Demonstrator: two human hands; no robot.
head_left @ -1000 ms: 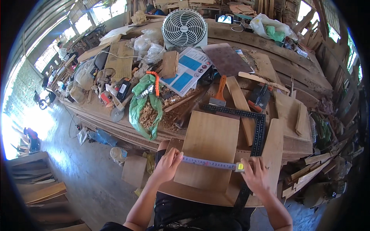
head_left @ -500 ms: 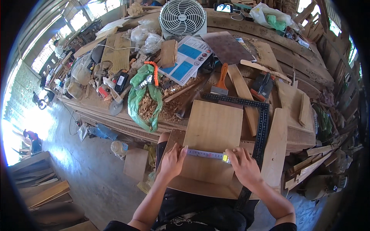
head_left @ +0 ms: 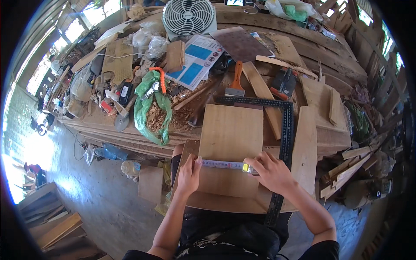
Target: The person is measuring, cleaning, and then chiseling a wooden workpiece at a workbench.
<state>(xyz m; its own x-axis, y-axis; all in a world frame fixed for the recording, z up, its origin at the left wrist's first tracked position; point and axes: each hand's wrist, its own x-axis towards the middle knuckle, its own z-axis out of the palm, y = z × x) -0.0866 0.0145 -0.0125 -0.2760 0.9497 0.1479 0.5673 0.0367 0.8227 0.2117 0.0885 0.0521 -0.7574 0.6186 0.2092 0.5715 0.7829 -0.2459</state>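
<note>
Across a light wooden board (head_left: pixel 232 130) lies the pulled-out blade of a tape measure (head_left: pixel 222 164). My left hand (head_left: pixel 189 175) pinches the blade's end at the board's left edge. My right hand (head_left: pixel 274 174) is closed on the small tape case, whose yellow-green button shows beside my fingers, near the board's right edge. Under the board is a wider brown wooden panel (head_left: pixel 216 203), partly above my lap. A black carpenter's square (head_left: pixel 286 130) runs round the board's far and right sides, its long arm passing just beyond my right hand.
On the bench are a paintbrush (head_left: pixel 235 82), a wood strip (head_left: pixel 264 102), a long plank (head_left: pixel 304 147), and a green plastic bag (head_left: pixel 141 117) beside wood shavings. A white fan (head_left: pixel 189 17) stands at the back. Scrap wood (head_left: pixel 346 177) is piled at the right.
The whole view has shifted, so the bench and my hands appear slightly higher and further left. Both hands keep their hold on the tape measure over the board.
</note>
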